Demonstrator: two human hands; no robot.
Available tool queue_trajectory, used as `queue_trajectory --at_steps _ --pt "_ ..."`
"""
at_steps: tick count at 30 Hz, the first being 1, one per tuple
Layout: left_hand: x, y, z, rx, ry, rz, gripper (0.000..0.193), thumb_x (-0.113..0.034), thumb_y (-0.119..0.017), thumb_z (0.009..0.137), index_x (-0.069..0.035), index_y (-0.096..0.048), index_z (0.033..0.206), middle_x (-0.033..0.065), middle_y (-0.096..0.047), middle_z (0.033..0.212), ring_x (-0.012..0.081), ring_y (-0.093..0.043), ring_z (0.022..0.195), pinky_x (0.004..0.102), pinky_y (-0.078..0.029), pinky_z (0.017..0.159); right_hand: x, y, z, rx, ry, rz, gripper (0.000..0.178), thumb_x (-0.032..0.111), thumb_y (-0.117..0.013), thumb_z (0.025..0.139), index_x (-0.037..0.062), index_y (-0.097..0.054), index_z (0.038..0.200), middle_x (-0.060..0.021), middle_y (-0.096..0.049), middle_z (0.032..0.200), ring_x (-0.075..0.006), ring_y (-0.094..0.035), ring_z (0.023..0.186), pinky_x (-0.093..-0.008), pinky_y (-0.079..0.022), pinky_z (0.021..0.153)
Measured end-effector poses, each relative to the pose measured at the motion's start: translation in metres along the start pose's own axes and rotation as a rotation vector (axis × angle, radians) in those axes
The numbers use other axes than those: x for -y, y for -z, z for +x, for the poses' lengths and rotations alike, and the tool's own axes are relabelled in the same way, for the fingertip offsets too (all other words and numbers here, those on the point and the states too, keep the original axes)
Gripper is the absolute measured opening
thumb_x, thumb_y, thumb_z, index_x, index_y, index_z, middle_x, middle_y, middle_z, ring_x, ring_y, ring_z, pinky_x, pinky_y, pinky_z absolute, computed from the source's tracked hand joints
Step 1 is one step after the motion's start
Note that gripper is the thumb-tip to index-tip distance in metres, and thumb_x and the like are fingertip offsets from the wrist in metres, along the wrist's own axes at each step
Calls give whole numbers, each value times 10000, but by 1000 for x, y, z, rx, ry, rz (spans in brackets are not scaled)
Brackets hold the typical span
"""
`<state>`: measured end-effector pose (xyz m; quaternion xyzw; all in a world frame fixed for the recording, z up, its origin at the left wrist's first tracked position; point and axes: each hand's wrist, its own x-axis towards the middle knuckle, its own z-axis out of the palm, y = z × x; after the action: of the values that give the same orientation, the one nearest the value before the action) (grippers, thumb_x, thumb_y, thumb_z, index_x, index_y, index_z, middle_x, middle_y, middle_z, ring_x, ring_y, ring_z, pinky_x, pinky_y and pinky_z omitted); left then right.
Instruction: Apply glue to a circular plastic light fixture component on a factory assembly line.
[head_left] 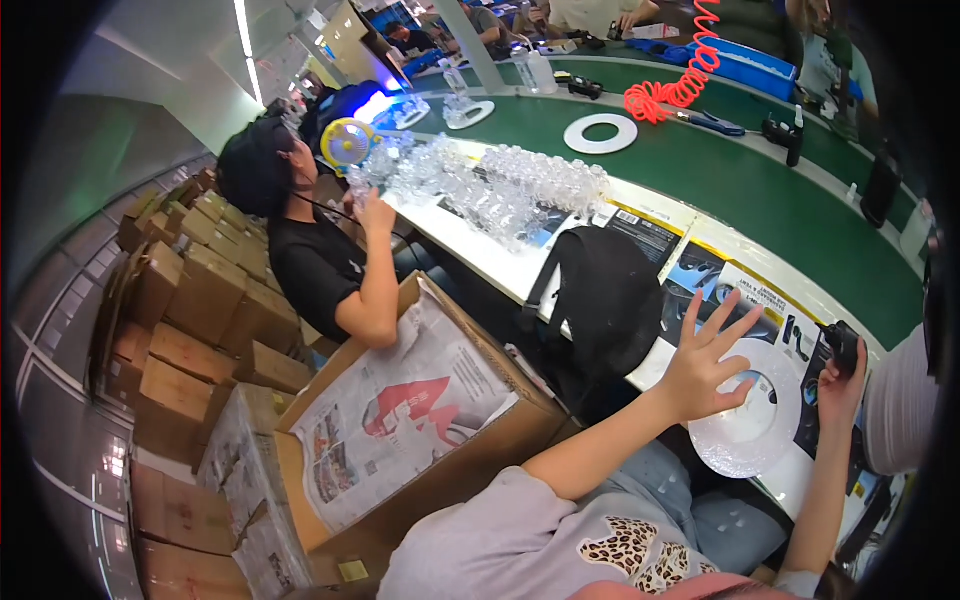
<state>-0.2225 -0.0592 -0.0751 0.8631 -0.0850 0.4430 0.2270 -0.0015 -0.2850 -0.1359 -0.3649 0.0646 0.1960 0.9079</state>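
My left hand [703,372] is raised over a white ring-shaped disc [722,455] with a round hole in its middle. Its fingers are spread, with thumb and forefinger tips near the hole's edge and a gap between them; I see nothing in them. To the right, my right hand [838,388] grips a small black part [841,345], its fingers closed around the lower end. The exact kind of the part does not show. Printed flat packaging [690,268] lies under and beyond the disc.
A black backpack [610,300] stands left of my left hand. Beyond are clear plastic pieces [500,195], a green worktop [680,170], another white ring [600,145] and a red coiled hose [660,98]. A stack of white discs [900,410] rises at right. A newspaper-covered carton [530,430] and co-worker [320,260] are left.
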Motion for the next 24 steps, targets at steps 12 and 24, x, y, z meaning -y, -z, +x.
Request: queue_trajectory --at_steps 12,24 --pt "55 -13 -29 -103 244 -29 380 -105 -639 775 -78 -601 1153 107 -546 1295 345 -388 1313 508 -272 1073 10 -16 -15 -9 -14 -55 262 371 -621 881 109 -623 882 3 -606 723 -66 -428 463 -170 -318 368" --pt "64 -9 -20 -155 276 -131 167 -11 -621 736 -72 -636 890 90 -650 1049 316 -542 1145 465 -385 985 12 -11 -21 34 -167 28 356 369 -551 919 20 -622 934 -82 -589 706 -102 -421 468 -192 -312 373"
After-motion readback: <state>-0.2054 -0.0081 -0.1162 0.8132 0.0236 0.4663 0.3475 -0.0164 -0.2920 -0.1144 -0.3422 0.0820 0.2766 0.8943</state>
